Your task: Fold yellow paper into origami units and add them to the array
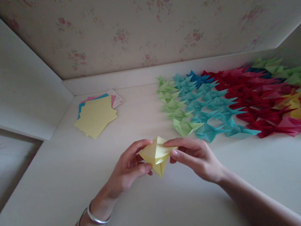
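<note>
A sheet of pale yellow origami paper (156, 152), folded into a diamond shape with a flap partly lifted, is held up between both hands above the white table. My left hand (130, 164) pinches its left side, thumb in front near the lower edge and fingers behind. On the other side, my right hand (193, 155) grips the right corner between thumb and index finger. The lower point of the diamond hangs free between the hands. Some fingertips are hidden behind the paper.
Rows of folded paper pieces in green (186, 126), teal (209, 131) and red (261, 128) cover the right of the table (151, 214). Loose square sheets, yellow (96, 115) on top, lie at the back left. A flowered wall (130, 28) rises behind; a white panel (17, 70) stands left.
</note>
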{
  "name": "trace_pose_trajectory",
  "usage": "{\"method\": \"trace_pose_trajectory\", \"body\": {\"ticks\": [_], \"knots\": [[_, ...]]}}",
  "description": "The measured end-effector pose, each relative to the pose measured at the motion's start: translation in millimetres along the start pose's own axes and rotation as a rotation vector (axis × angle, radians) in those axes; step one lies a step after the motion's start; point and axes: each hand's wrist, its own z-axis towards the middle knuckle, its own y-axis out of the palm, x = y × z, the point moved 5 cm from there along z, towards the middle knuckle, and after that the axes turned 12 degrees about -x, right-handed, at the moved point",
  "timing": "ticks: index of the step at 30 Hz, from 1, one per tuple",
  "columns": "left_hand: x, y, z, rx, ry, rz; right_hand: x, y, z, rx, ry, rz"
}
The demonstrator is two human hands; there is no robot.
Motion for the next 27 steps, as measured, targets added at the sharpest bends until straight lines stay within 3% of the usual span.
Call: {"method": "trace_pose_trajectory", "body": {"ticks": [4, 8, 15, 27], "knots": [[-2, 2, 0, -0.048, -0.022, -0.057, -8, 4, -1, -0.073, -0.085, -0.184], [-1, 7, 2, -0.088, 0.021, -0.046, -11, 5, 1, -0.097, -0.08, -0.234], [5, 12, 5, -0.056, 0.061, 0.164, -4, 6, 1, -0.096, -0.008, -0.214], [6, 8, 3, 0.006, 0.108, 0.3, 1, 11, 2, -0.145, 0.001, -0.107]]}}
